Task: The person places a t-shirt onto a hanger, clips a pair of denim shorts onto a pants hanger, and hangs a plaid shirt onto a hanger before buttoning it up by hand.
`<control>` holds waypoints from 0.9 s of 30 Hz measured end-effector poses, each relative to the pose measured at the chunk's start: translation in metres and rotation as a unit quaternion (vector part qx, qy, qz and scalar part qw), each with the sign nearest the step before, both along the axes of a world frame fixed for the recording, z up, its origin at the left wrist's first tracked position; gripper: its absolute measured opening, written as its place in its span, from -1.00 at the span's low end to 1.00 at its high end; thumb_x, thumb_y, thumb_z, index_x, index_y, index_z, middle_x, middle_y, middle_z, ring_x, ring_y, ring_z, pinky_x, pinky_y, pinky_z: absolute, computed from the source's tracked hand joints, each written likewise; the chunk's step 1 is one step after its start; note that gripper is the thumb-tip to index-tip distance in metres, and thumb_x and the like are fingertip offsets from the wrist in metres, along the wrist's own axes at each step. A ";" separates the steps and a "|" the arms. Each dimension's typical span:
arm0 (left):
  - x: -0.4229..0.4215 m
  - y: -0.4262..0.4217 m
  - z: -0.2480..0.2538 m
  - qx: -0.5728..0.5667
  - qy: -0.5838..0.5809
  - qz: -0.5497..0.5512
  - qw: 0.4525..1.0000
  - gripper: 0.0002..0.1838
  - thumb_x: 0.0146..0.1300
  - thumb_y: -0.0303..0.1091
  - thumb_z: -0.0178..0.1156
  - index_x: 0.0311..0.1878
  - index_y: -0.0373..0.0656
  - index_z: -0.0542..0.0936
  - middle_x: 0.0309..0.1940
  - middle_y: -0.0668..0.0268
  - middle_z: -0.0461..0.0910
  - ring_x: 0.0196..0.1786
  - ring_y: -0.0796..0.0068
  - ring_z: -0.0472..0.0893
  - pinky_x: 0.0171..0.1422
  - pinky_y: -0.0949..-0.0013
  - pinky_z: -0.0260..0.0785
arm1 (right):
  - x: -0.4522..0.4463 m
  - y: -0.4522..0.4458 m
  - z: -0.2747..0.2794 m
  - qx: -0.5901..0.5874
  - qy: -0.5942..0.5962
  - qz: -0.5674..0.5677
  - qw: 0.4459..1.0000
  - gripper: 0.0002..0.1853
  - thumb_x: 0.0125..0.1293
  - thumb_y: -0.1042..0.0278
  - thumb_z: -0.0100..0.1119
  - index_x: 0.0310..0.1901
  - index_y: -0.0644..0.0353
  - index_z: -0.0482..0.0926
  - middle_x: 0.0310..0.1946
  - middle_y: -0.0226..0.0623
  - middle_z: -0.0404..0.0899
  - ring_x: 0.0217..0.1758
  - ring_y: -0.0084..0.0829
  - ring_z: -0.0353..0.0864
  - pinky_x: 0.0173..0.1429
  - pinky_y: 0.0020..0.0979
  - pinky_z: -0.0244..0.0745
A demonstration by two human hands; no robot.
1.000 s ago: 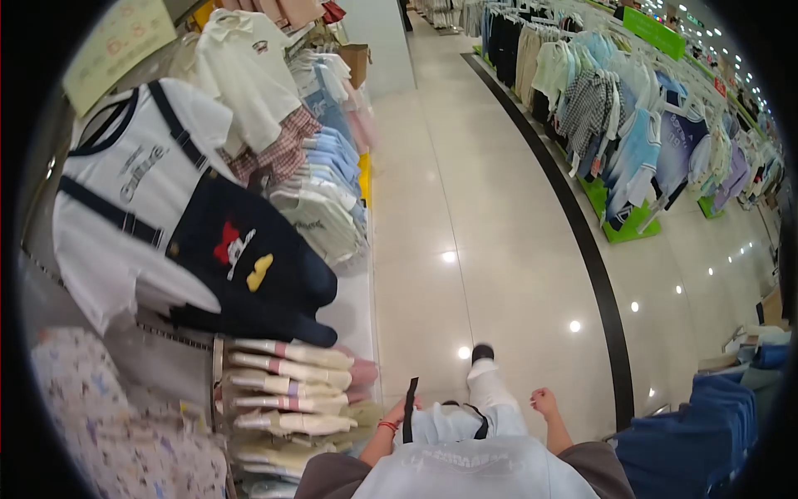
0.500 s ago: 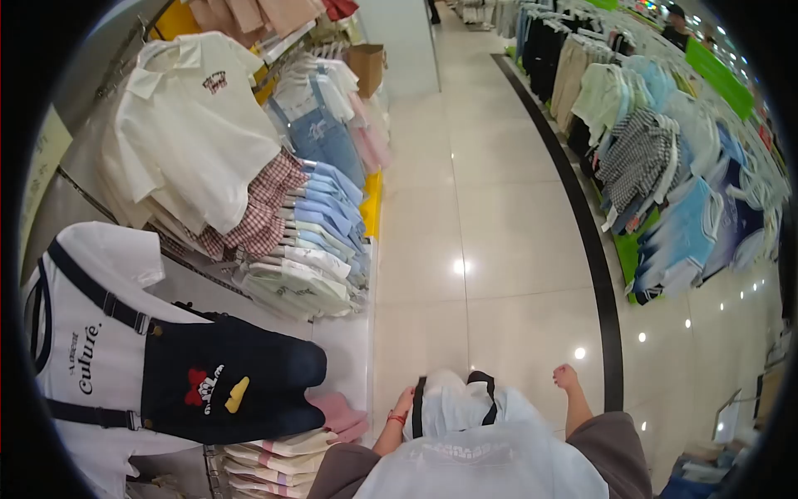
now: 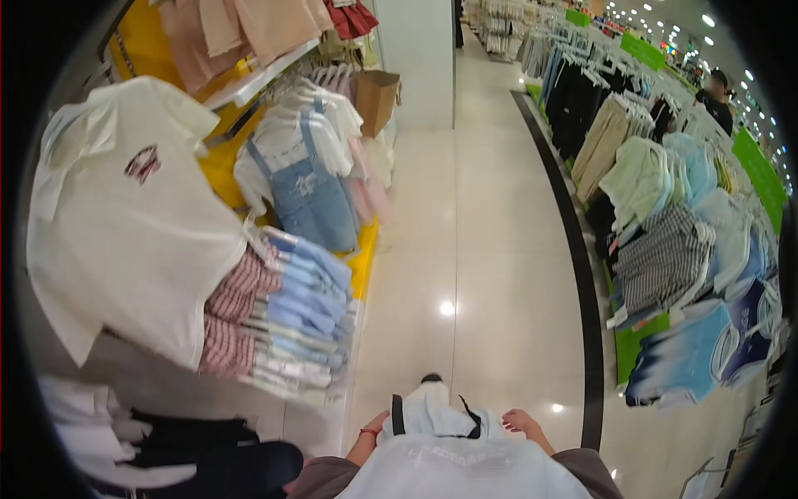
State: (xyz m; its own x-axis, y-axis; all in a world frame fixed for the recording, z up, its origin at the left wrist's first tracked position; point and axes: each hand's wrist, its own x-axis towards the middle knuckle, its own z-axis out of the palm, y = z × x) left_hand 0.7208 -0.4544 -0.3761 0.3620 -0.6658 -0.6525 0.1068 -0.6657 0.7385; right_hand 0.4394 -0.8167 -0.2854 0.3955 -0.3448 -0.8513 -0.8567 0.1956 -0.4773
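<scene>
My left hand (image 3: 380, 422), with a red band at the wrist, hangs low beside the left black strap at my waist. Its fingers are mostly hidden, so whether it holds anything is unclear. On the other side, my right hand (image 3: 517, 422) is in the air just right of my pale shirt (image 3: 465, 470), fingers loosely apart and nothing in them. Black straps (image 3: 397, 414) hang over the light cloth at my waist. One dark shoe tip (image 3: 431, 377) shows on the tiled floor ahead.
A white collared shirt (image 3: 137, 208), blue garments (image 3: 307, 283) and a denim dress (image 3: 312, 204) hang on the left. Racks with a checked shirt (image 3: 661, 258) and a blue top (image 3: 682, 353) line the right. A person (image 3: 715, 104) stands behind them. A dark line (image 3: 582, 283) curves along the floor.
The view has moved forward along the aisle; the overall outfit on the left has slid down toward the lower edge. My right hand has swung inward and its fingers have loosened.
</scene>
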 end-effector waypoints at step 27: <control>0.424 -0.453 0.103 -0.025 -0.017 0.263 0.964 -0.74 0.22 -0.19 0.03 -0.24 -0.22 0.47 -0.38 0.31 0.53 -0.33 0.52 0.52 -0.24 0.48 0.36 | 0.427 -0.521 0.020 -0.186 -0.122 -0.145 0.964 -0.82 0.27 0.33 -0.02 -0.20 0.26 0.41 -0.45 -0.28 0.51 -0.51 -0.49 0.49 -0.46 -0.45 0.42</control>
